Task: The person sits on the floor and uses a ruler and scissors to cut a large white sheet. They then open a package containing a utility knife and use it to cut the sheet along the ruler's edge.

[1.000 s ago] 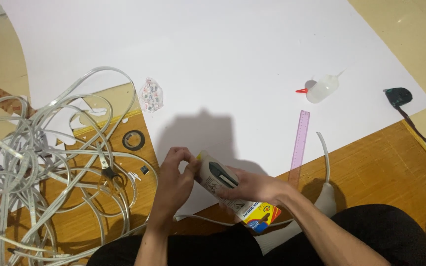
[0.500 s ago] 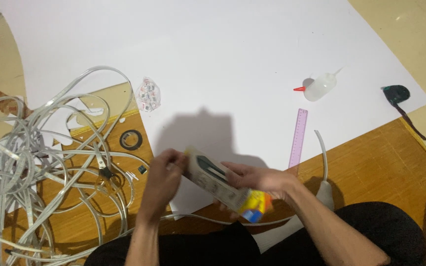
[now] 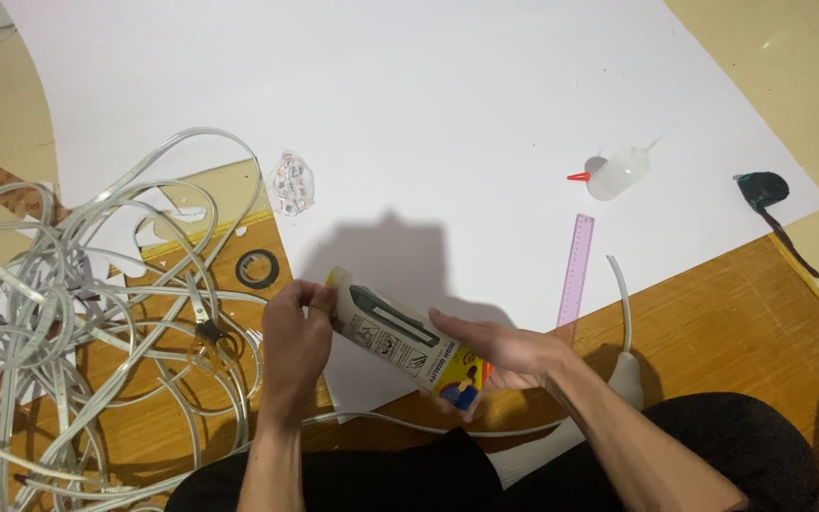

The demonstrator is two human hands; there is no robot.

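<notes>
A long flat retail pack [image 3: 400, 337], yellow-edged card with a dark utility knife under clear plastic, lies slanted between both my hands above the near edge of a big white sheet [image 3: 428, 104]. My left hand [image 3: 296, 341] pinches its upper left end with closed fingers. My right hand [image 3: 500, 356] cups the lower right end from behind, fingers stretched along the pack.
A tangle of white cable [image 3: 68, 313] fills the left side on the wooden floor. A black tape ring [image 3: 257, 269] and a small crumpled wrapper [image 3: 292, 182] lie near it. A glue bottle with red tip [image 3: 613, 173], a purple ruler [image 3: 575, 270] and a dark object [image 3: 762, 190] lie on the right.
The pack has been lifted and turned from near upright in my right hand to a slanted hold between both hands. My left hand has closed on its upper end.
</notes>
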